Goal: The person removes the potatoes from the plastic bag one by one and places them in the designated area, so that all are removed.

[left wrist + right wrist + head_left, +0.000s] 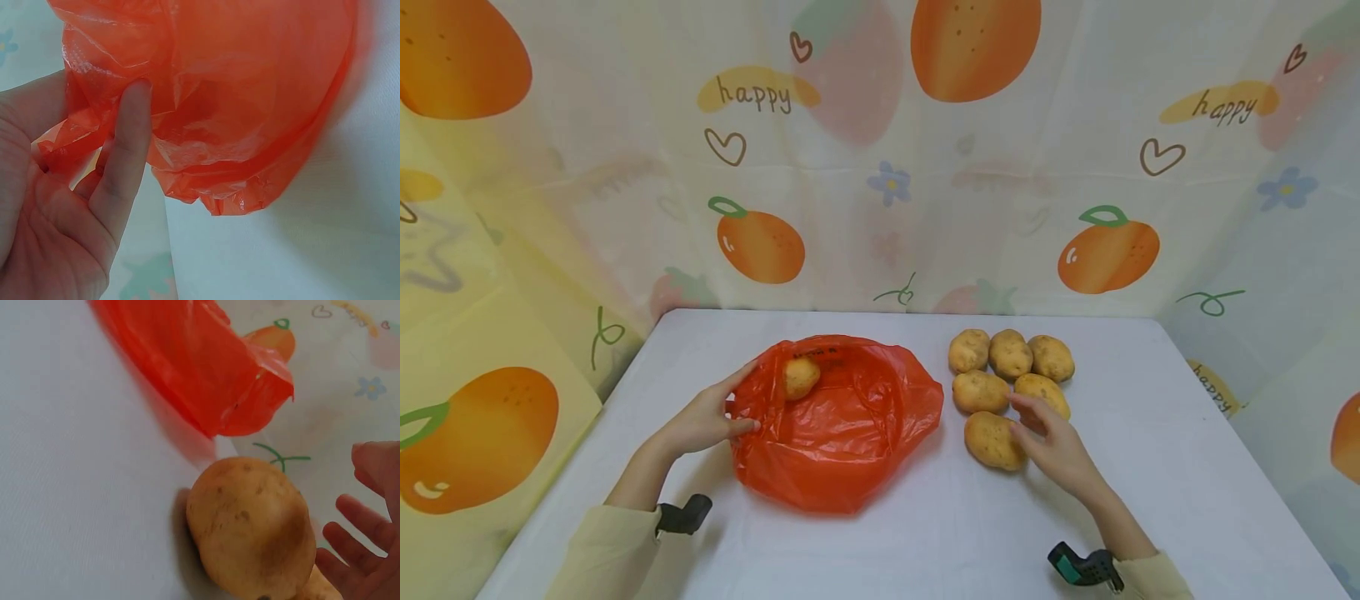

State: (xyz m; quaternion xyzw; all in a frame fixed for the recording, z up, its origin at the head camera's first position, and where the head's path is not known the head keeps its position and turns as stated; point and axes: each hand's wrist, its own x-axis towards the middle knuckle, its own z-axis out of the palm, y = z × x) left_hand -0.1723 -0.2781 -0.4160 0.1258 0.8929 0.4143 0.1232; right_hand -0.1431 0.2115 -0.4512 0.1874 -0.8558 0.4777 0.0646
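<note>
My left hand [702,421] grips the left rim of a red plastic bag [842,479], thumb on the near side and fingers further back. In the left wrist view the thin film [237,81] bunches at the fingers. The bag's mouth is spread wide, and one potato [801,378] lies inside near its left wall. To the right, my right hand [1058,450] hovers with fingers apart beside the nearest potato [992,441]. That potato [250,525] appears large in the right wrist view, left of the right hand [369,534], whose fingers are loosely bent around nothing.
Behind the nearest potato, several more sit in two rows, among them a middle-row potato [980,391] and a back-row potato [1011,354]. All rest on a white-covered table [880,558]. A fruit-printed curtain [962,217] hangs along the table's back and sides.
</note>
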